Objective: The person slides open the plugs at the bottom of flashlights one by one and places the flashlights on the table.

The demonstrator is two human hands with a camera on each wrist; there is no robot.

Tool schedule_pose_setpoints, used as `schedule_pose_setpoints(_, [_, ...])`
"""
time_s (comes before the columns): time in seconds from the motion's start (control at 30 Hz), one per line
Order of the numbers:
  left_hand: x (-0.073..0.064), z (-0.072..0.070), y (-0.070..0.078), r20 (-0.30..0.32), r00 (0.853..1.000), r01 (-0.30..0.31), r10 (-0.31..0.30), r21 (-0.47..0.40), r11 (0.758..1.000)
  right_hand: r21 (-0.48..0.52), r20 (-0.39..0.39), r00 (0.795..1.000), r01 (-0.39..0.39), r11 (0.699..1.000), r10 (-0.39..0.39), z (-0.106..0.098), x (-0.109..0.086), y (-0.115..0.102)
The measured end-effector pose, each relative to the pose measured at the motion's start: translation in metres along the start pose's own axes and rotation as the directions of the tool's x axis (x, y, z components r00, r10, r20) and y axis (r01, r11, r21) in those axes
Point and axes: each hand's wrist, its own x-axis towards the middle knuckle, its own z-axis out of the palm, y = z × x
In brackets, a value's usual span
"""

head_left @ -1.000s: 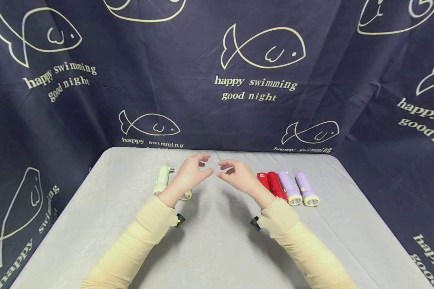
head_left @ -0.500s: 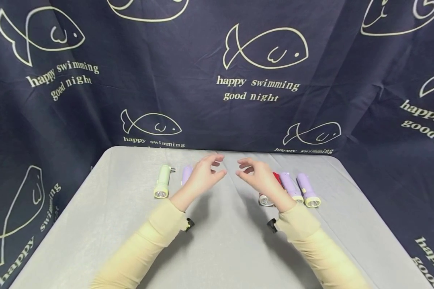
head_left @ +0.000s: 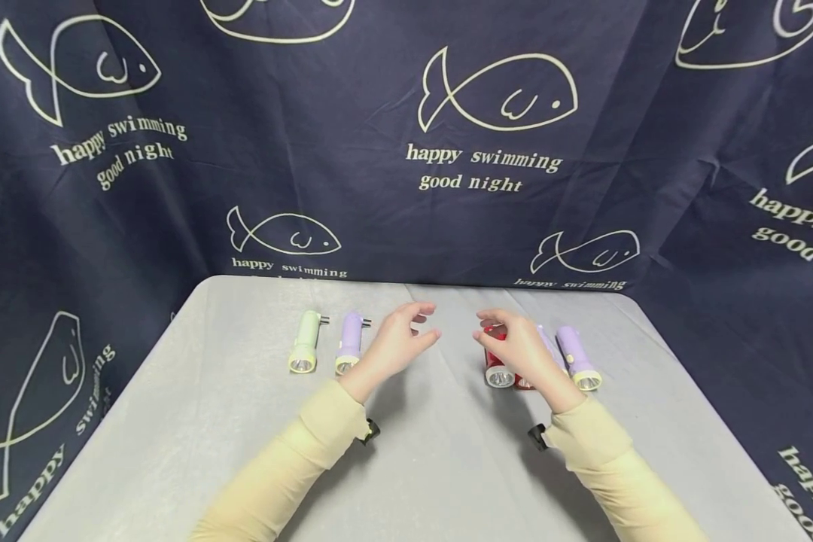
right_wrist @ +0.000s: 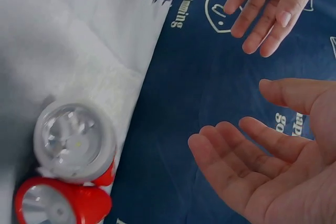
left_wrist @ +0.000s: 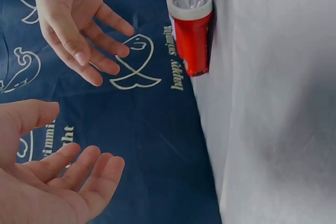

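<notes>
Space between your left hand (head_left: 398,339) and right hand (head_left: 518,348) has widened as both shifted rightward, fingers loosely spread and holding nothing, leaving the left purple flashlight (head_left: 350,335) mostly uncovered and the white-rimmed red flashlight (head_left: 499,374) ungripped on the table (head_left: 440,467) near your right hand.

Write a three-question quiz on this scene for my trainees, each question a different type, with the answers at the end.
1. Multiple choice: what colour is the flashlight at the person's far left? A red, B light green, C purple.
2. True or false: the left hand and the right hand are both holding nothing.
3. Count: how many red flashlights lie on the table?

Key: 1. B; 2. True; 3. Two.
</notes>
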Motion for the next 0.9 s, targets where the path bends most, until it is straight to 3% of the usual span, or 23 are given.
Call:
schedule_pose_setpoints(0.5, [0.003, 0.033, -0.001, 0.046, 0.997, 0.068, -0.068, -0.004, 0.998, -0.079, 0.008, 0.998, -0.058, 0.995, 0.059, -0.008, -0.014, 0.026])
schedule_pose_setpoints(0.9, [0.007, 0.051, -0.006, 0.12, 0.977, 0.178, -0.175, -0.012, 0.984, -0.123, 0.007, 0.993, -0.113, 0.986, 0.115, -0.002, -0.018, 0.043])
